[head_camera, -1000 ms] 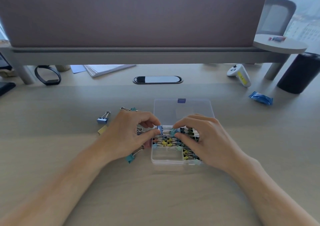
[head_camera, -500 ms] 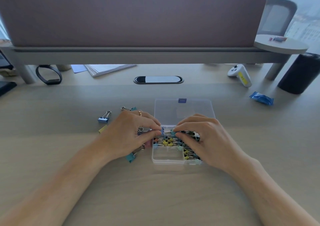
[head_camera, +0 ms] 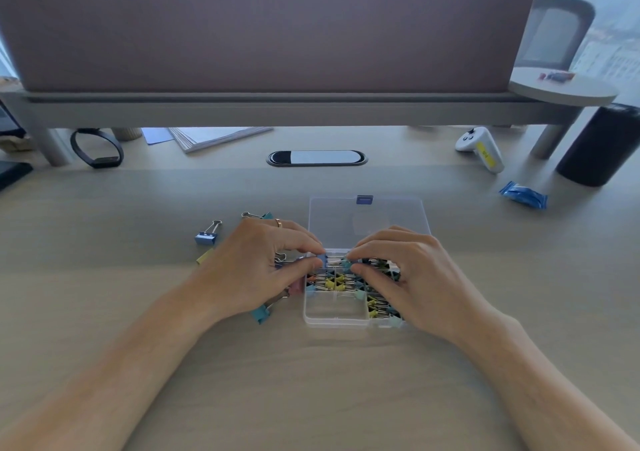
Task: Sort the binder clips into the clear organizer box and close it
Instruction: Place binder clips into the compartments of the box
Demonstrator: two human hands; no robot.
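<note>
Squarely in front of the person, the clear organizer box point(head_camera: 335, 322) lies open on the pale wooden desk point(head_camera: 311, 381). Its lid point(head_camera: 367, 222) is folded flat on the far side, with a small blue latch point(head_camera: 364, 200) at the lid's far edge. Both hands meet over the far row of compartments. The left hand point(head_camera: 256, 267), a ring point(head_camera: 278, 223) on one finger, pinches a blue binder clip point(head_camera: 322, 260) between thumb and forefinger at the box's far left corner. The right hand point(head_camera: 412, 274) pinches a teal binder clip point(head_camera: 346, 264) just beside it, with its other fingers curled over the right-hand compartments. Stored clips point(head_camera: 335, 282) in yellow, black, teal and orange crowd several sections (the middle one is mostly yellow). More clips lie on the desk left of the box: a loose blue clip point(head_camera: 206, 234) well apart, a yellow clip point(head_camera: 204, 256) partly hidden by the left hand, a pink clip point(head_camera: 296, 286) just beside the box wall, and a teal clip point(head_camera: 262, 313) by the left wrist. Farther back are a blue wrapper point(head_camera: 523, 195), a white controller point(head_camera: 481, 147), a black wristband point(head_camera: 97, 147) and a stack of papers point(head_camera: 214, 137).
</note>
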